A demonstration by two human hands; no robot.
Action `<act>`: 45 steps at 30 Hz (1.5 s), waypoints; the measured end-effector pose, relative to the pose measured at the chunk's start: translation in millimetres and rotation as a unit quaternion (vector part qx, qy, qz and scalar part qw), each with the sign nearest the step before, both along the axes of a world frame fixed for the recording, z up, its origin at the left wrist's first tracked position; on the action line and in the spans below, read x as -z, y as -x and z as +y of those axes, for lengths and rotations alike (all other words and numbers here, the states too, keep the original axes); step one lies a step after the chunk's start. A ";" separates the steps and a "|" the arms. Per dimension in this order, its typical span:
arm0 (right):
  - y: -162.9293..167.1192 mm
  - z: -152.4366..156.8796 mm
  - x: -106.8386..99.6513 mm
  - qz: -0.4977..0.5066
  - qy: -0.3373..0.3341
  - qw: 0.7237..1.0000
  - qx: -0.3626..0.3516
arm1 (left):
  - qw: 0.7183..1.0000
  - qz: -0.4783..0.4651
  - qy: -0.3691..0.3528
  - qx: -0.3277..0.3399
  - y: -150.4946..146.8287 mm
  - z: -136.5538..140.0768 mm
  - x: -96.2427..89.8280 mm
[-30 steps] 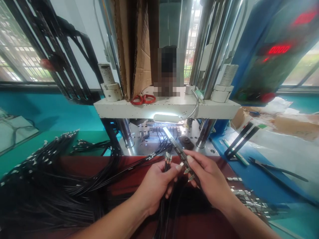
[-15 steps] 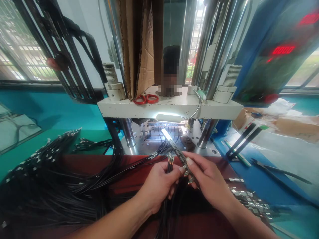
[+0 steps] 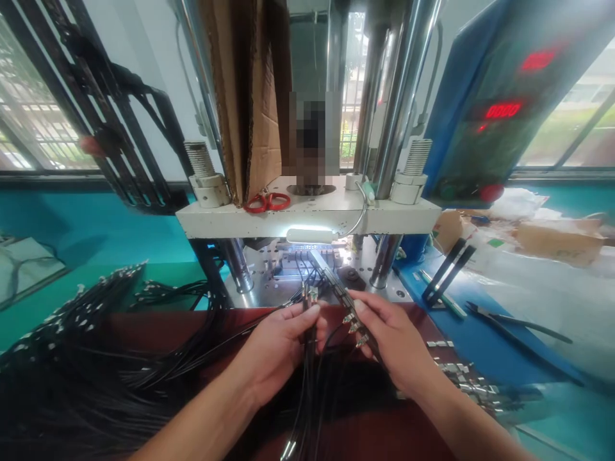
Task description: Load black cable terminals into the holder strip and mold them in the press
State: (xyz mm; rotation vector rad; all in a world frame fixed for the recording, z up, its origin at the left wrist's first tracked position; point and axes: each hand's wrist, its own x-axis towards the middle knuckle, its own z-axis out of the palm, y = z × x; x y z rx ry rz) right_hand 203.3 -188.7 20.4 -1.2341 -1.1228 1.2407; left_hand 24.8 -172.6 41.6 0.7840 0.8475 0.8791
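Observation:
My left hand point(image 3: 281, 346) is closed around several thin black cables point(image 3: 310, 371), whose small metal connectors stand up above my thumb. The cables hang down below that hand. In my right hand point(image 3: 396, 339), a long narrow metal bar point(image 3: 336, 285) is gripped near its lower end and tilts up to the left. Several small metal connectors point(image 3: 354, 325) sit along the bar's left side by my right fingers, with black cable trailing from them. A small gap separates my left fingers from these connectors. My right fingertips behind the bar are partly hidden.
Ahead is a press with a white plate point(image 3: 307, 221), a lit lamp point(image 3: 311, 235) and red-handled scissors point(image 3: 267, 202). A large heap of black cables point(image 3: 72, 358) lies left. Metal pieces point(image 3: 468, 378), pliers point(image 3: 500, 317) and a blue control box point(image 3: 480, 109) are right.
My left hand has drawn away from the bar to the left with its cables. More connectors now show along the bar. The whole view has shifted slightly.

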 end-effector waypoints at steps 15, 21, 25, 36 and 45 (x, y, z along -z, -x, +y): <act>0.5 -2.2 -3.3 0.016 0.011 0.999 -0.028 | 0.996 0.067 -0.032 0.040 -4.3 3.9 7.6; 1.3 -3.4 -1.1 -0.016 0.011 0.999 -0.043 | 0.993 0.113 -0.022 0.017 -8.5 -4.5 11.2; 2.0 -3.6 1.2 -0.033 0.005 0.998 -0.051 | 0.992 0.125 -0.035 0.012 -9.8 -6.0 13.5; 3.8 -5.7 -0.9 -0.081 -0.004 0.994 -0.073 | 0.987 0.144 -0.070 0.013 -7.1 -6.2 20.3; 3.9 -6.5 -2.4 -0.104 -0.005 0.991 -0.079 | 0.987 0.144 -0.070 0.019 -6.4 -4.6 23.6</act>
